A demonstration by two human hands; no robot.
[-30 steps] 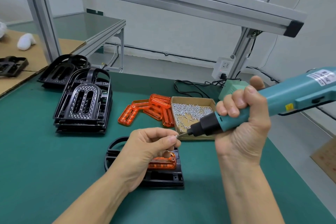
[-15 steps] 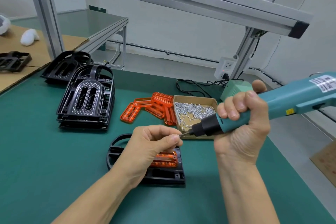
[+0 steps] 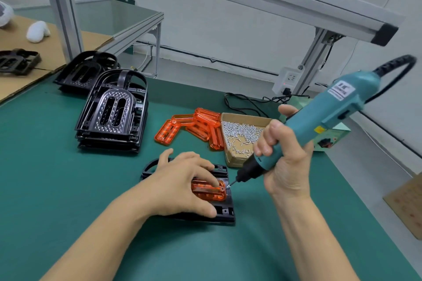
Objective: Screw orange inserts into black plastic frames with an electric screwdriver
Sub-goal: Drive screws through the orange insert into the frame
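Head view: the black frame (image 3: 225,211) lies flat on the green tabletop (image 3: 57,178) with the orange insert (image 3: 211,190) seated in it, its long axis running left to right across the frame. The left hand (image 3: 182,186) lies over both, fingers (image 3: 209,175) mostly straight and pressing down on the insert, thumb at the frame's near edge, nothing gripped. The right hand (image 3: 284,159) has its fingers wrapped tight around the electric screwdriver (image 3: 317,121), which slants down and to the left. The bit's tip sits at the insert's right end, just beside the left fingertips, apparently on a screw (image 3: 228,186) too small to make out clearly. The drive likely hinges on that tilt: the tool comes in from the right, so the left hand must hold the insert against sliding.
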